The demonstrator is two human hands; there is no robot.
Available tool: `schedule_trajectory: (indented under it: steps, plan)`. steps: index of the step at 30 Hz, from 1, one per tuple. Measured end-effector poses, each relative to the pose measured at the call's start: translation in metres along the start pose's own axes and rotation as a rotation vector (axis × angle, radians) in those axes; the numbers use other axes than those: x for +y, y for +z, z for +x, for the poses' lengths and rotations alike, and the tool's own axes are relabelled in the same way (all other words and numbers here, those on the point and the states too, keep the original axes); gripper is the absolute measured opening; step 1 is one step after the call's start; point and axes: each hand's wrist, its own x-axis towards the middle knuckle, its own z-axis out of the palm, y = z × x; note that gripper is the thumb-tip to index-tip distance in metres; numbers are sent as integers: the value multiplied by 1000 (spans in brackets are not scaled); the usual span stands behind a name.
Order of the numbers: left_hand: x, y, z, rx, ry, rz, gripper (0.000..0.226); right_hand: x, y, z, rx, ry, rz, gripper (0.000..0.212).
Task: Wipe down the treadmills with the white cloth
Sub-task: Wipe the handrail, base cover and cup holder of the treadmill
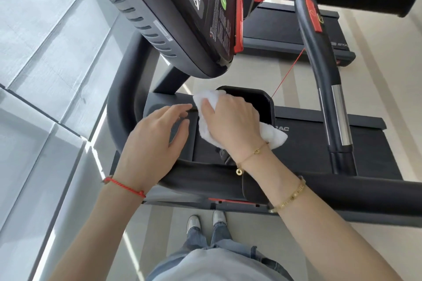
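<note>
White crumpled cloth lies bunched in the right hand, fingers clenched round it, atop the near black plastic treadmill tray; left hand rests relaxed; firm, overlapping strokes would suit.

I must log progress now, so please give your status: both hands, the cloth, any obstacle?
Right hand presses white cloth on treadmill tray. Left hand open, hovering beside it. Red safety cord hangs nearby, not blocking.

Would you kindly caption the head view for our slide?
Right hand presses white cloth on treadmill; left hand open alongside.
</note>
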Motion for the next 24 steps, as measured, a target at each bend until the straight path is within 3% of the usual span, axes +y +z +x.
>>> schedule_trajectory:
  steps: [5, 10, 17, 21, 24]
  plan:
    - [-1, 1, -1, 15, -4, -1, 32, -1, -2, -4, -22, -4, 0, 40]
    - [-2, 2, -1, 19, -17, 9, 32, 9, -1, -41, 18, -148, -124, 39]
    - [1, 1, -3, 28, 2, 21, 29, 5, 3, -14, 32, -41, 62, 38]
    - [3, 2, -4, 37, 8, 20, 29, 24, -1, -41, 12, -246, -92, 45]
    - [3, 3, -2, 26, 5, 8, 30, 39, -19, -48, -86, -331, -68, 44]
